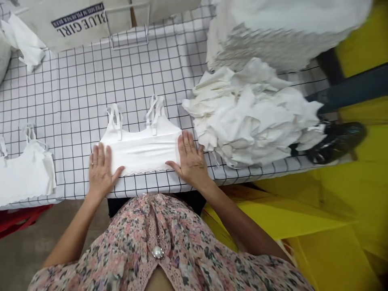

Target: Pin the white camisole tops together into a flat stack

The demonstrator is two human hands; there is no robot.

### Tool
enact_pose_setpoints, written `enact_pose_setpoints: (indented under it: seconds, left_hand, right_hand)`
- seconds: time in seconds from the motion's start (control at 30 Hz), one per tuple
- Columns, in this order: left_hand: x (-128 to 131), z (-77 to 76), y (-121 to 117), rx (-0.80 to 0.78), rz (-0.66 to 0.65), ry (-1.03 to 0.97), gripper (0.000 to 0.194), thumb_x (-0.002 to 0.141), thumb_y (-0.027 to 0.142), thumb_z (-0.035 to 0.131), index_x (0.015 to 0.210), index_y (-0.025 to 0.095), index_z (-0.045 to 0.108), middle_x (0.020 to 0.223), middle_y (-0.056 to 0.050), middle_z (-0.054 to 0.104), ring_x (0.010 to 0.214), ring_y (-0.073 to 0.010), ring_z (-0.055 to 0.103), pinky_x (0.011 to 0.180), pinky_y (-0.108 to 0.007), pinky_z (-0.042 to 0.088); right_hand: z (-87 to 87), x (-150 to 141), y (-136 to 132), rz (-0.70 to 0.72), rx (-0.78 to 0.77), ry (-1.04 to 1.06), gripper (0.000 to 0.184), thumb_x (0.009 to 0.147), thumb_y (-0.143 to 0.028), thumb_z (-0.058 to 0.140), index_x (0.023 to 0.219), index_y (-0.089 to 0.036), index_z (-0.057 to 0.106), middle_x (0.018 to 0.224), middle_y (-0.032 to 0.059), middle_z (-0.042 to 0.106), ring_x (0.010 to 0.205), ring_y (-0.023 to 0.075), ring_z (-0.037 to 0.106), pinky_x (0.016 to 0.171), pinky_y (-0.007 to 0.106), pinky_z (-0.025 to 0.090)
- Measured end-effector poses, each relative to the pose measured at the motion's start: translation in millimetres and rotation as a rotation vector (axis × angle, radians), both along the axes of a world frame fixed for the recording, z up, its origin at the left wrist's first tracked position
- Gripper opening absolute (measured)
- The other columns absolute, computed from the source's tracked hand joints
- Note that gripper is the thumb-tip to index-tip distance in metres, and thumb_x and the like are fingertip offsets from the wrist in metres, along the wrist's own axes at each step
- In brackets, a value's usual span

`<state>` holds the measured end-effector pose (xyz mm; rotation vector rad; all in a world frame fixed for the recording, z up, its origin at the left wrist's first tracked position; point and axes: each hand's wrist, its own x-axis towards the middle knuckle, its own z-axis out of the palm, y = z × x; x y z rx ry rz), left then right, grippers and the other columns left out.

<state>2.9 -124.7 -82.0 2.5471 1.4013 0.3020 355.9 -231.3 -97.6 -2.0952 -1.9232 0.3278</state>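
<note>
1. A floral blouse (151, 238) with a pearl button fills the foreground.
2. The left hand (101, 171) and right hand (189, 159) press flat and open, grasping nothing, on a white strappy top (141, 151) lying on the bench (75, 101).
3. Just beside, a heap of white garments (248, 113) sits close; a sideways slide could rumple the top against it.

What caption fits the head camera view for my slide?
Left hand and right hand flatten a white strappy top on a grid-printed table cover beside heaped white garments.

The left hand (101, 173) hides one bralette (141, 151) corner.
</note>
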Motion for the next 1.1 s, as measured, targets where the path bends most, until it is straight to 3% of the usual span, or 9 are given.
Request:
enact_pose_setpoints:
  seconds: [0.13,0.27,0.37,0.43,0.57,0.7,0.8,0.9,1.1]
  left_hand:
    - [-18,5.7,16,0.077,0.102,-0.125,0.078,0.111,0.054,0.056,0.179,0.035,0.023,0.188,-0.014,0.019,0.176,-0.0439,0.012,0.139,-0.080,0.014]
    - [23,29.3,37,0.176,-0.026,-0.285,0.062,0.113,0.038,0.058,0.171,0.036,0.038,0.176,-0.012,0.047,0.172,-0.0339,0.033,0.137,-0.071,0.036]
    - [78,31.5,40,0.156,-0.351,-0.296,0.060,0.115,0.027,0.052,0.172,0.032,0.034,0.170,-0.010,0.056,0.168,-0.0261,0.043,0.137,-0.061,0.043]
    - [109,21.7,34,0.115,-0.499,-0.164,0.059,0.115,0.028,0.051,0.172,0.028,0.036,0.172,-0.012,0.053,0.169,-0.0301,0.041,0.138,-0.063,0.040]
    - [131,-1.7,23,0.093,-0.515,0.014,0.062,0.114,0.040,0.053,0.170,0.017,0.038,0.179,-0.017,0.041,0.171,-0.0384,0.034,0.137,-0.064,0.040]
    - [124,-6.5,22,0.126,-0.538,-0.035,0.074,0.114,0.045,0.054,0.175,0.016,0.026,0.181,-0.018,0.035,0.173,-0.0383,0.025,0.139,-0.061,0.037]
    - [119,-6.8,25,0.146,-0.540,-0.125,0.081,0.113,0.048,0.057,0.178,0.016,0.022,0.180,-0.020,0.039,0.173,-0.0394,0.025,0.138,-0.062,0.038]
    - [115,-5.7,34,0.145,-0.537,-0.273,0.075,0.113,0.038,0.060,0.178,0.022,0.025,0.176,-0.019,0.045,0.172,-0.0352,0.032,0.138,-0.064,0.039]
    - [126,38.3,58,0.081,-0.484,-0.574,0.061,0.108,0.021,0.068,0.165,0.032,0.051,0.163,-0.010,0.064,0.162,-0.0280,0.053,0.131,-0.059,0.051]
  right_hand:
    - [21.2,15,13,0.047,0.245,0.174,0.075,0.112,-0.058,0.049,0.172,-0.015,0.044,0.168,0.0216,0.054,0.160,0.0354,0.052,0.124,0.062,0.053]
    - [50.6,51,93,0.008,0.456,0.345,0.035,0.108,-0.040,0.057,0.128,-0.023,0.080,0.119,0.0097,0.083,0.108,0.0271,0.079,0.098,0.049,0.066]
    - [57.4,62,175,0.047,0.281,0.328,0.022,0.095,-0.025,0.062,0.095,-0.021,0.083,0.101,0.0087,0.083,0.102,0.0278,0.075,0.102,0.049,0.059]
    - [54.0,59,221,0.080,0.057,0.329,0.017,0.090,-0.022,0.066,0.091,-0.021,0.083,0.100,0.0081,0.083,0.105,0.0288,0.073,0.108,0.051,0.055]
    - [45.0,48,266,-0.003,-0.077,0.288,0.024,0.097,-0.018,0.057,0.093,-0.020,0.080,0.112,0.0118,0.082,0.127,0.0376,0.065,0.121,0.072,0.040]
    - [61.8,47,232,-0.041,0.082,0.177,0.027,0.101,-0.015,0.052,0.098,-0.019,0.078,0.114,0.0129,0.081,0.127,0.0383,0.065,0.119,0.073,0.040]
    - [89.9,54,162,0.112,0.255,0.136,0.020,0.103,-0.020,0.058,0.103,-0.020,0.078,0.105,0.0097,0.080,0.110,0.0324,0.071,0.109,0.061,0.051]
    - [109.1,83,95,0.057,0.410,0.182,0.023,0.109,-0.029,0.056,0.104,-0.022,0.077,0.102,0.0085,0.080,0.098,0.0273,0.072,0.097,0.051,0.057]
    - [100.3,184,54,-0.306,0.154,0.085,0.010,0.081,-0.026,0.083,0.085,-0.022,0.075,0.089,0.0105,0.075,0.109,0.0407,0.069,0.111,0.069,0.046]
